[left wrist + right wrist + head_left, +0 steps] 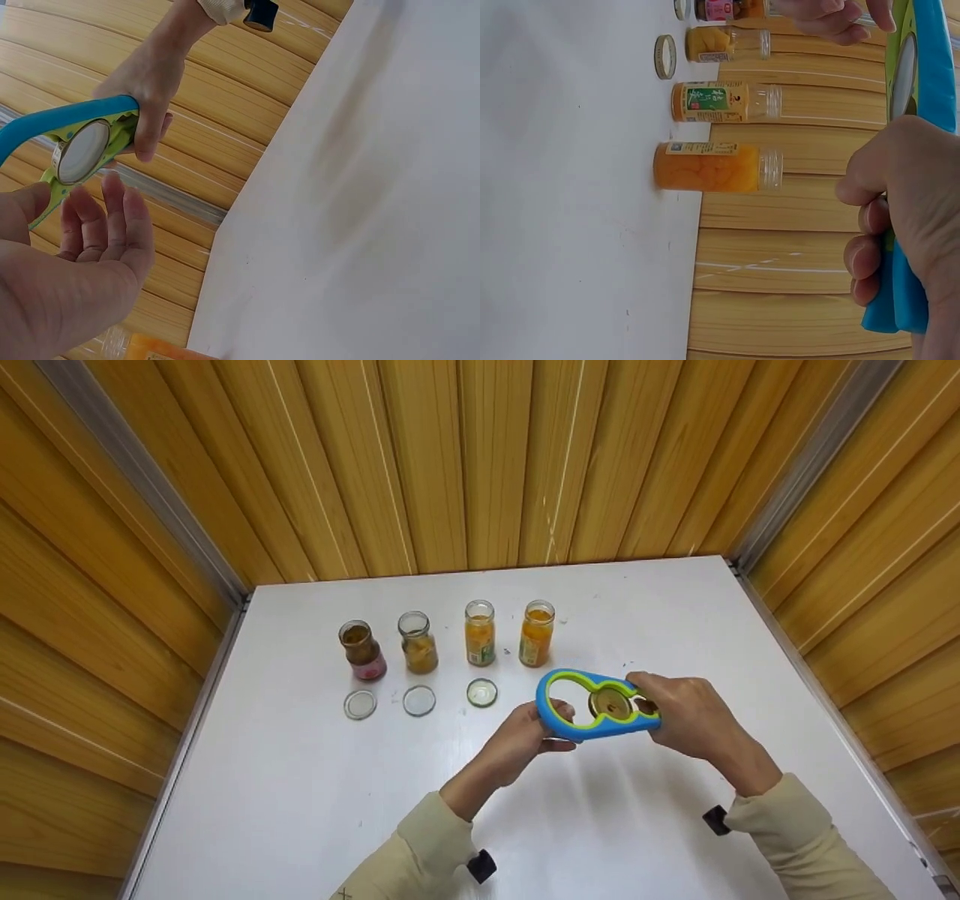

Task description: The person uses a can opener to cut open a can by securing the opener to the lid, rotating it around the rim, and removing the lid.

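My right hand (694, 716) grips the narrow handle end of a blue and green jar opener (551, 724), held above the table. A round gold-coloured metal lid (609, 703) sits in the opener's middle opening; its pale inner side faces the left wrist view. Under the opener's wide ring end is my left hand (517, 742), palm turned up with fingers loosely bent. Its thumb (34, 199) seems to touch the green rim, while the other fingers (112, 225) are apart from the opener.
Behind the hands stand lidless jars: two with orange fruit (536, 641) (480, 641), one with yellowish pieces (420, 649) and one with brown contents (365, 656). Three lids (360, 704) (418, 700) (481, 692) lie before them on the white table (262, 780). Wood-look panels (487, 465) enclose the table.
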Tool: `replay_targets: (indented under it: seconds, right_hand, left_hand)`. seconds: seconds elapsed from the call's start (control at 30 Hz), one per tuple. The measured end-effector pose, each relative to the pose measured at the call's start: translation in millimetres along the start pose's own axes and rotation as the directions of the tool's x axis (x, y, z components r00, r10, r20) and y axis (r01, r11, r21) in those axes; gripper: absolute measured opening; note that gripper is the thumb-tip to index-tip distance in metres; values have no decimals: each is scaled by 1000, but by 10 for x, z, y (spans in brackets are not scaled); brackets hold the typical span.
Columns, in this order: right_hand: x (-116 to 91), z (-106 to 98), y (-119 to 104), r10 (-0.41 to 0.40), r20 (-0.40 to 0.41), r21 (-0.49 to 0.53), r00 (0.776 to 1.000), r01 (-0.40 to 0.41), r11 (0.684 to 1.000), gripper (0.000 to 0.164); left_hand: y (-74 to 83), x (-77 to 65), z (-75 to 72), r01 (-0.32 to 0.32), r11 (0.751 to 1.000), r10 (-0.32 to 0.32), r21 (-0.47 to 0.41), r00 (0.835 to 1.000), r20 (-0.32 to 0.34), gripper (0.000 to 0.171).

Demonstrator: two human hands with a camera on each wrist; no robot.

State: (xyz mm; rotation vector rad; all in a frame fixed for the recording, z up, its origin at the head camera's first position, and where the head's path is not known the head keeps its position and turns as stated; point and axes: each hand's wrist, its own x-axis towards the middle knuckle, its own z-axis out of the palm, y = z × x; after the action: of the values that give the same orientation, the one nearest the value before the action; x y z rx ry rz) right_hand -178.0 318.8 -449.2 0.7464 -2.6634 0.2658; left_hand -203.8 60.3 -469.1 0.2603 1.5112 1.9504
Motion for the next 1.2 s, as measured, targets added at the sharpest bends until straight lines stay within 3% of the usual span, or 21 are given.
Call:
replay_targets:
  seconds: [0.47, 0.63, 0.83, 1.03, 1.2]
  right_hand:
    - [77, 209, -233, -40, 29, 51, 999, 39, 998, 50]
    - [103, 245, -289, -60, 23, 75, 998, 58, 996, 48]
    - [101, 281, -351, -74, 31, 92, 997, 71, 993, 51]
    - [76, 309, -401, -80, 28, 92, 996, 78, 993, 45]
    - [46, 322, -449, -99, 26, 97, 995, 96, 991, 44]
  left_hand:
    - [-62, -154, -105, -5, 1000, 4, 6, 998, 63, 52]
    - [-82, -191, -127, -19, 999, 24, -39, 991, 129, 50]
    - [-131, -199, -121, -30, 993, 57, -115, 970, 236, 44]
    - [-163, -210, -102, -16, 991, 53, -131, 956, 287, 44]
    - [-194, -250, -107, 21, 988, 25, -156, 956, 291, 46]
